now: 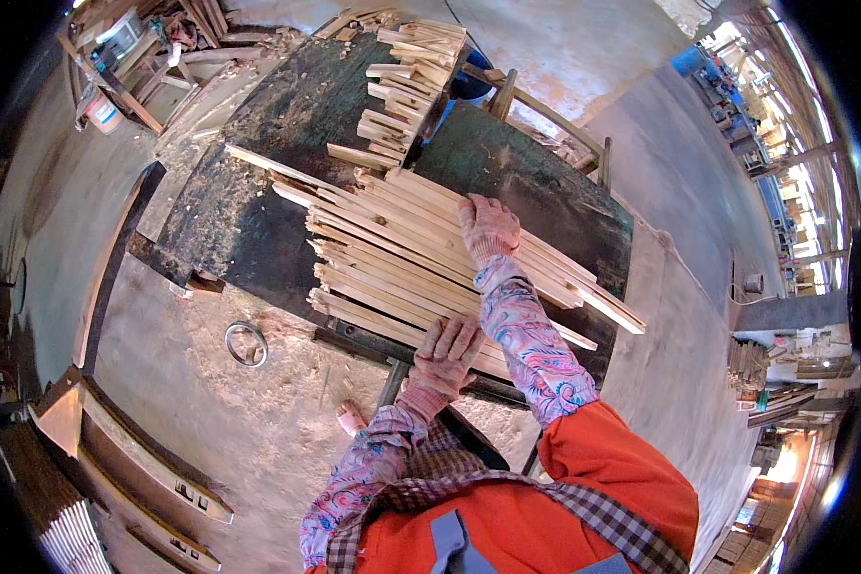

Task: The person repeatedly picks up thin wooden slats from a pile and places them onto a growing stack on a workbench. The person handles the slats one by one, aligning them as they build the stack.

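A wide row of pale wooden strips (392, 249) lies side by side across a dark, worn worktable (230, 215), their left ends uneven. My left hand (442, 362) rests on the near edge of the row, its fingers stretched out over the strips. Farther in, my right hand (489, 228) lies on the far side of the same row, fingers extended and palm down. Neither hand has lifted a strip off the table. A few longer strips stick out at the right, beyond my right forearm.
Shorter wood pieces (402, 91) lie in a line along the table's far part, beside a blue bin (471, 81). Sawdust covers the floor near a metal ring (247, 344). Long wooden beams (143, 454) stand at the lower left. A white bucket (102, 112) sits far left.
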The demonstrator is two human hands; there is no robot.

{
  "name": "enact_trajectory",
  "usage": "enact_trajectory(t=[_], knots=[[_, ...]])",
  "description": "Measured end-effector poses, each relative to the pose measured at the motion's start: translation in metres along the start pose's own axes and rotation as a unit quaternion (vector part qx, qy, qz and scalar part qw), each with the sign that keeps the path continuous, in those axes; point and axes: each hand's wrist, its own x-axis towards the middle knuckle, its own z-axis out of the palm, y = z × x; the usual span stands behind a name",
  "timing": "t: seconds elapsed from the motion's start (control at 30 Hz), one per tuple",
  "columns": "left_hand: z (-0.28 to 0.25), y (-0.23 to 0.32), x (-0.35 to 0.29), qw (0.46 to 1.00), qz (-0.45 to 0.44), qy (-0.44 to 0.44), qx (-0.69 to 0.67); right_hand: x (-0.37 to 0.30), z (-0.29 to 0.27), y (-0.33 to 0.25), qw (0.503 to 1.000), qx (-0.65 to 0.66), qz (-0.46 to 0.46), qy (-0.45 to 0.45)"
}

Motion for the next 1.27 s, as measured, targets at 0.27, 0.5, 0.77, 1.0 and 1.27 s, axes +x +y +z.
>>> enact_trajectory(t=[0.27, 0.5, 0.77, 1.0, 1.27], knots=[[0.0, -0.008, 0.031, 0.999, -0.024, 0.017, -0.021, 0.033, 0.004, 0.008, 1.0, 0.014, -0.002, 0.021], [-0.01, -0.014, 0.052, 0.999, -0.021, 0.008, -0.04, 0.053, 0.0, 0.013, 1.0, 0.01, -0.012, -0.004], [0.0, -0.025, 0.087, 0.998, -0.009, 0.044, -0.047, 0.093, 0.014, 0.036, 0.999, 0.016, -0.037, 0.003], [-0.001, -0.039, 0.133, 0.996, 0.016, 0.079, -0.035, 0.137, 0.011, 0.054, 0.999, -0.001, -0.053, -0.008], [0.005, -0.049, 0.161, 0.994, 0.014, 0.1, -0.052, 0.175, 0.024, 0.071, 0.997, 0.038, -0.067, -0.002]])
